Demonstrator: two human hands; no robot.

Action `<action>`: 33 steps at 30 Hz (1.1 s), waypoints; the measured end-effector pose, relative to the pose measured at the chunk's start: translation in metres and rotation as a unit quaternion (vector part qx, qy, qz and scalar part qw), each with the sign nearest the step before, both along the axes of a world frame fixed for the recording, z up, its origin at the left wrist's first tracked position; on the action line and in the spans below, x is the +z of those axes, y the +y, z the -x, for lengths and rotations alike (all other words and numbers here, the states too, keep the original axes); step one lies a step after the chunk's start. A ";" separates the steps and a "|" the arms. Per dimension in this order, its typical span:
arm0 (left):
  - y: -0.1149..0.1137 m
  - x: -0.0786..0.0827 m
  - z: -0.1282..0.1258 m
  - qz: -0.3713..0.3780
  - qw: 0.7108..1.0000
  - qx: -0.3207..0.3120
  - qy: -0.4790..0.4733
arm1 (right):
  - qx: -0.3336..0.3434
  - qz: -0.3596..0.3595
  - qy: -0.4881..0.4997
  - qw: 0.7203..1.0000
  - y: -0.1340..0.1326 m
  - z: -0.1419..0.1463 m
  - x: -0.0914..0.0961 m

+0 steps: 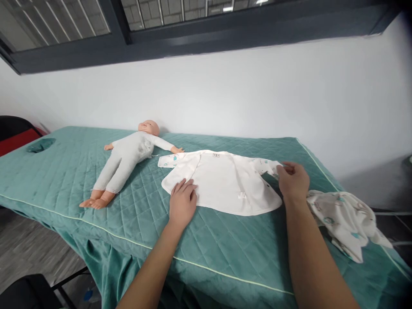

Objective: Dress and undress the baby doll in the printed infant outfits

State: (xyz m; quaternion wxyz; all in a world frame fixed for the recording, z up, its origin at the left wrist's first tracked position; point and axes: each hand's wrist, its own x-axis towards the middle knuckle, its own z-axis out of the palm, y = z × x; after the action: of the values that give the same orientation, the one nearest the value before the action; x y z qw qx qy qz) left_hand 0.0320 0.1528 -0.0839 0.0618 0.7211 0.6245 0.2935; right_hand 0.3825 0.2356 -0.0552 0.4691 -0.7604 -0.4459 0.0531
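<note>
A white baby shirt lies spread open on the green quilted bed cover, its plain inside facing up and its printed sleeves stretched out to both sides. My left hand rests flat on the shirt's lower left part, fingers extended. At the other side, my right hand pinches the cuff of the right-hand sleeve between thumb and fingers. A baby doll in a white cloth body lies on its back to the left, one hand close to the shirt's left sleeve.
A crumpled white printed garment lies near the bed's right edge. The green bed stands against a white wall below a dark window frame. A black chair is at the lower left, and something red and black stands beyond the bed's left end.
</note>
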 end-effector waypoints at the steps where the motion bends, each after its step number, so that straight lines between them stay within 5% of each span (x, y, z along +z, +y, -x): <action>1: 0.000 0.000 0.000 0.001 1.000 -0.001 0.002 | -0.022 -0.018 -0.015 0.999 -0.001 -0.003 0.002; 6: 0.000 0.001 0.000 0.000 1.000 -0.002 0.004 | -0.088 -0.082 -0.107 0.987 -0.002 -0.014 0.003; 13: -0.001 0.001 0.000 0.000 1.000 -0.002 -0.001 | 0.167 -0.019 -0.069 0.983 0.003 0.021 -0.013; 20: 0.000 -0.002 0.000 -0.013 1.000 0.006 0.005 | 0.245 0.043 -0.161 0.955 0.005 0.034 -0.024; 27: -0.001 -0.003 -0.008 -0.015 0.997 0.056 0.059 | 0.241 0.096 -0.252 0.932 0.007 0.040 -0.033; 33: -0.001 -0.006 -0.007 -0.032 0.994 0.100 0.015 | 0.205 0.081 -0.210 0.952 0.007 0.046 -0.023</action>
State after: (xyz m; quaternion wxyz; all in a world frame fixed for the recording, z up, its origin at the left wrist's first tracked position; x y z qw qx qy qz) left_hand 0.0391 0.1520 -0.0900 -0.0008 0.6607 0.6848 0.3073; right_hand 0.3363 0.2423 -0.0786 0.2805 -0.6820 -0.6751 0.0229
